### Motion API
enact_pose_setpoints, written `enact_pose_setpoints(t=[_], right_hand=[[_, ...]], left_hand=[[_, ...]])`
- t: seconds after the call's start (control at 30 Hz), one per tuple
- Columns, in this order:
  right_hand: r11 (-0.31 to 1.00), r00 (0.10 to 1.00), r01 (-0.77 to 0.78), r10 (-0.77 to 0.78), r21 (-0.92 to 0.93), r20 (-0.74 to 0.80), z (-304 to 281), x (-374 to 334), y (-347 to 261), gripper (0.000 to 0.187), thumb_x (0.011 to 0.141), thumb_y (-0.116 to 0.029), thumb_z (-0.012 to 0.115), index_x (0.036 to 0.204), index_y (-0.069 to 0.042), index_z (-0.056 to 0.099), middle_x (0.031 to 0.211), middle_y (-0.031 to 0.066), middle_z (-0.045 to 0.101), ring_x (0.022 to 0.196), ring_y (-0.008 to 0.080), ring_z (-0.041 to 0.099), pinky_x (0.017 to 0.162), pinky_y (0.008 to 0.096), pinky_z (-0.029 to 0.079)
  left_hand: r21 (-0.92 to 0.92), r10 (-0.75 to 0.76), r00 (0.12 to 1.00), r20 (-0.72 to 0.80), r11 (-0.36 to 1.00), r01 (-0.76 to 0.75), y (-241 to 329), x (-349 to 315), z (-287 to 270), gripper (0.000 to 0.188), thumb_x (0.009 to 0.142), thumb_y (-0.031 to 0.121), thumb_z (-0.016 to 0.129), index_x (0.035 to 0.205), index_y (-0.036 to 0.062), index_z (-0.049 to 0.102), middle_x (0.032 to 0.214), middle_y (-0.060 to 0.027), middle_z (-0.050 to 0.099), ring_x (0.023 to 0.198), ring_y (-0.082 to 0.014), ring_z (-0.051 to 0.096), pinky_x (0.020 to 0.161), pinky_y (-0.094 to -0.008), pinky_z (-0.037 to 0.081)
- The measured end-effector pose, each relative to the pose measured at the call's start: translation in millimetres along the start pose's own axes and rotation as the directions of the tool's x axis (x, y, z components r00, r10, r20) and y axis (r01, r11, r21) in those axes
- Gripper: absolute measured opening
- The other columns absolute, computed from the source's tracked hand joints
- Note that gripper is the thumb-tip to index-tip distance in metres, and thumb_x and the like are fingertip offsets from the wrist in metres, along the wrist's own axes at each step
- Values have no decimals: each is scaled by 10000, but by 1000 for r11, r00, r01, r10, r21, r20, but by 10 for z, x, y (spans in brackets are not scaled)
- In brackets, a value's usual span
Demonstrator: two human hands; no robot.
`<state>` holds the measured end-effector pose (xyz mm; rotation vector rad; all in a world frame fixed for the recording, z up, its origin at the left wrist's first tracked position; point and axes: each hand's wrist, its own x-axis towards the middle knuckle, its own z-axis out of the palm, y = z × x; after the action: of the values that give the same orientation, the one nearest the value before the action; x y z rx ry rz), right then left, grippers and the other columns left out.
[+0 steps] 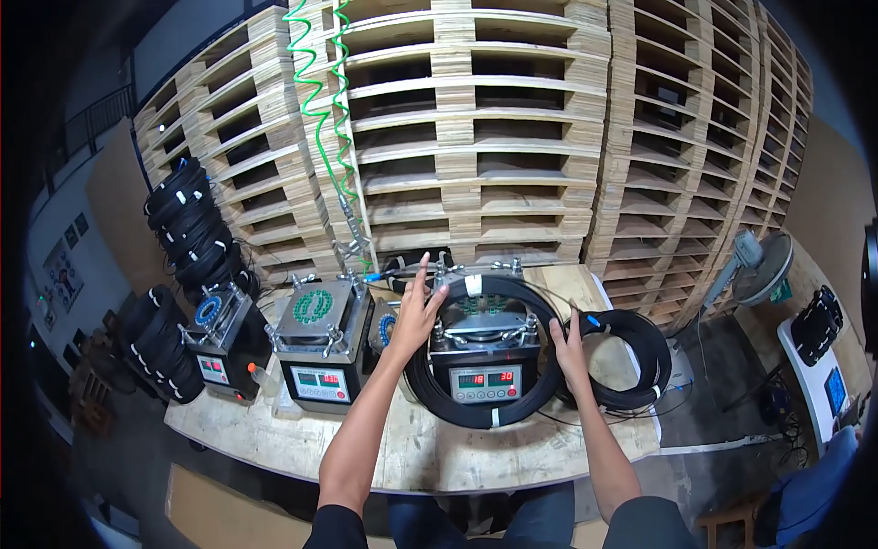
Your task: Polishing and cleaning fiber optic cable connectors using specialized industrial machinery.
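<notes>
In front of a benchtop machine, a coil of black cable [428, 401] with white ties is held between my two hands. My left hand [413, 320] bears on its upper left side, fingers stretched upward and thumb toward the ring. My right hand [570, 355] is at the ring's right side, its fingers pointing up. Through the middle of the coil I see the machine's control panel [485, 382] with red and green digits. A second black cable coil [654, 366] lies just right of my right hand, with a blue-tipped cable end [594, 321] near my fingers.
Two similar machines stand to the left, one with a green ring of parts [313, 306], one with a blue ring [208, 311]. Black coils [187, 220] are stacked at far left. Wooden pallets [521, 137] rise behind the table [274, 444]. A green spiral hose [320, 119] hangs down. A fan [764, 267] stands right.
</notes>
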<state>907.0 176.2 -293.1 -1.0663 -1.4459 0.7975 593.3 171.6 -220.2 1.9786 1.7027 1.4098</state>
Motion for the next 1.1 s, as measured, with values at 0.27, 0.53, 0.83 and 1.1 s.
enact_pose_setpoints(t=[0.27, 0.53, 0.83, 1.1], right_hand=[[981, 988, -154, 152, 119, 20, 5, -111, 55, 761, 992, -416, 577, 1574, -148, 167, 1314, 141, 484, 1207, 223, 468, 1019, 323, 382], [939, 987, 71, -17, 336, -159, -262, 358, -185, 475, 1051, -328, 480, 1456, -88, 419, 966, 29, 598, 791, 84, 571, 689, 242, 479], [870, 894, 428, -447, 243, 25, -24, 751, -1455, 227, 1003, -183, 587, 1063, 30, 640, 864, 70, 679, 787, 105, 622, 728, 251, 506], [839, 909, 17, -239, 544, 341, 471, 547, -1487, 283, 986, -129, 572, 1238, 1, 572, 726, -9, 565, 569, 65, 515, 480, 204, 400]], left_hand=[[-75, -3, 1000, -16, 997, 1, 37, 16, -3, 660, 991, 251, 584, 1561, 168, 262, 863, -105, 569, 795, -199, 558, 797, -335, 472], [-752, -310, 941, -136, 651, 106, 55, 122, -281, 483, 1045, 445, 452, 1352, 90, 568, 1091, -43, 679, 911, -73, 582, 763, -241, 480], [-331, 131, 970, -204, 923, -194, 878, 446, -376, 328, 980, 245, 620, 1186, -4, 676, 692, -44, 700, 598, -22, 513, 529, -229, 384], [-691, 30, 996, -86, 719, -81, 1057, 175, 65, 304, 923, 174, 710, 1105, -24, 570, 694, -46, 675, 643, -63, 600, 596, -209, 444]])
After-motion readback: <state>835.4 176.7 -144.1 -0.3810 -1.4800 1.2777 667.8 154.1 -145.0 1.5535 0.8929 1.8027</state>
